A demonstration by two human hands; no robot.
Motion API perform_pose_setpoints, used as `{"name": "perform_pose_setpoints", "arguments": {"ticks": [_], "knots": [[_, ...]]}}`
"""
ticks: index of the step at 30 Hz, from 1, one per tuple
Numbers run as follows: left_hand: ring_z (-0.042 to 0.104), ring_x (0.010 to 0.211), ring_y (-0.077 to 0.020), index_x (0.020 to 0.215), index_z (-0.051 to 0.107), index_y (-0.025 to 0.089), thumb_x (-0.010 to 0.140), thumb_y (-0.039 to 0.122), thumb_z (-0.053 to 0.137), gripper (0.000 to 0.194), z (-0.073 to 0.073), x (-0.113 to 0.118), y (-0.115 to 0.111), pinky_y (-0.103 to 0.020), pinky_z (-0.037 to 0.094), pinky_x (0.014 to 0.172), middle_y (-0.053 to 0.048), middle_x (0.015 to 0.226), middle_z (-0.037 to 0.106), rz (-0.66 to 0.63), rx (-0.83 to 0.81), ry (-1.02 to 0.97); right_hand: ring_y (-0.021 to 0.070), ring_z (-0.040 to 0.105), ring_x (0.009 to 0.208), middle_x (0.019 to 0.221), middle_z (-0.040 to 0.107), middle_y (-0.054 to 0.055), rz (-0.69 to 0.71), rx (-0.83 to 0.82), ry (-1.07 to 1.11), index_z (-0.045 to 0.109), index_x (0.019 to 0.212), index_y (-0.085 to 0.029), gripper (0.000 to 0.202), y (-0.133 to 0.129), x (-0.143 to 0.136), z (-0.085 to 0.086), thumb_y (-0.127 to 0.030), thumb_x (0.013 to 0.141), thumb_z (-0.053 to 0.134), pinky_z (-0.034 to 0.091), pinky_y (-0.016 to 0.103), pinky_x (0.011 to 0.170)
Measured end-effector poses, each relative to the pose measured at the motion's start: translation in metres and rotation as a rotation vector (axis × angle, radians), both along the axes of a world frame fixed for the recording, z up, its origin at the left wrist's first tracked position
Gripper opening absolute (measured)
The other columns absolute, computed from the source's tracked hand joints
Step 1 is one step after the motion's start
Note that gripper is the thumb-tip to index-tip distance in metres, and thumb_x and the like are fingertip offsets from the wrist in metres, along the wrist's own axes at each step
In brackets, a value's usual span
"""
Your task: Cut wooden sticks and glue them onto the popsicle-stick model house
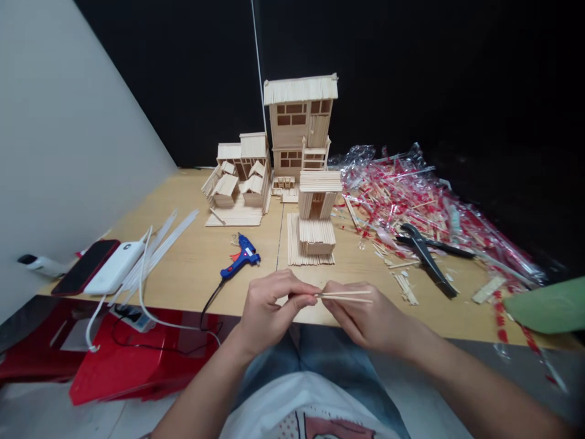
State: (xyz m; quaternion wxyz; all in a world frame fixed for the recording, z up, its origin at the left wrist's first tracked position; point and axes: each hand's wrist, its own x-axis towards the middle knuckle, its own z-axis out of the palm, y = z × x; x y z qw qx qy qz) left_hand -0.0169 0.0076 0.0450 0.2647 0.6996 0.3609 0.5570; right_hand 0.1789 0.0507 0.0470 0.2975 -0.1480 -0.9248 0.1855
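Near the table's front edge, my left hand (278, 305) pinches the left ends of two thin wooden sticks (350, 297) between thumb and fingertips. The sticks point to the right and spread slightly apart. My right hand (365, 314) is closed beside them, its fingertips close to the pinched ends; whatever it grips is too small to make out. Ahead of the hands stands a small stick-built house (317, 238) on a slatted base. A blue glue gun (240, 256) lies on the table to the left of it.
A tall stick house (292, 131) and a walled stick courtyard (235, 195) stand behind. Wrappers and sticks (402, 195) are heaped at right, near black-handled pliers (427, 259) and a green object (543, 305). A phone (86, 266), white power bank (114, 267) and cables lie left.
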Motion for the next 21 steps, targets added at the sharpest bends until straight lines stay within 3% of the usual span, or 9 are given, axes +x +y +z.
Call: {"name": "perform_pose_setpoints", "arguments": {"ticks": [3, 8, 14, 21], "knots": [[0.066, 0.073, -0.0151, 0.097, 0.074, 0.017, 0.081, 0.011, 0.073, 0.017, -0.005, 0.0, -0.009, -0.028, 0.051, 0.069, -0.006, 0.081, 0.075, 0.066, 0.042, 0.047, 0.0123, 0.048, 0.057, 0.067, 0.052, -0.001, -0.064, -0.042, 0.078, 0.051, 0.077, -0.019, 0.031, -0.01, -0.001, -0.007, -0.016, 0.102, 0.034, 0.037, 0.024, 0.056], [0.067, 0.071, -0.014, 0.082, 0.073, 0.017, 0.082, 0.013, 0.072, 0.003, -0.02, 0.003, -0.015, -0.024, 0.051, 0.067, -0.003, 0.075, 0.073, 0.175, -0.045, 0.007, 0.0119, 0.048, 0.057, 0.066, 0.051, -0.001, -0.119, -0.122, 0.144, 0.051, 0.073, -0.019, 0.034, -0.024, -0.004, -0.022, -0.018, 0.103, 0.034, 0.035, 0.025, 0.056], [0.063, 0.066, -0.0117, 0.078, 0.071, 0.016, 0.084, 0.016, 0.07, 0.006, -0.029, 0.01, -0.022, -0.021, 0.048, 0.064, -0.002, 0.071, 0.071, 0.19, -0.102, 0.03, 0.0101, 0.042, 0.054, 0.057, 0.044, -0.004, -0.1, -0.371, 0.11, 0.04, 0.063, -0.019, 0.042, -0.03, -0.003, -0.023, -0.025, 0.104, 0.034, 0.031, 0.025, 0.057], [0.064, 0.068, -0.0114, 0.089, 0.073, 0.018, 0.085, 0.018, 0.069, 0.005, -0.04, 0.009, -0.031, -0.021, 0.049, 0.065, -0.002, 0.079, 0.072, 0.149, -0.217, -0.044, 0.0113, 0.04, 0.056, 0.06, 0.044, -0.003, -0.057, -0.312, 0.103, 0.043, 0.065, -0.02, 0.036, -0.029, 0.0, -0.026, -0.018, 0.102, 0.038, 0.029, 0.025, 0.056]]}}
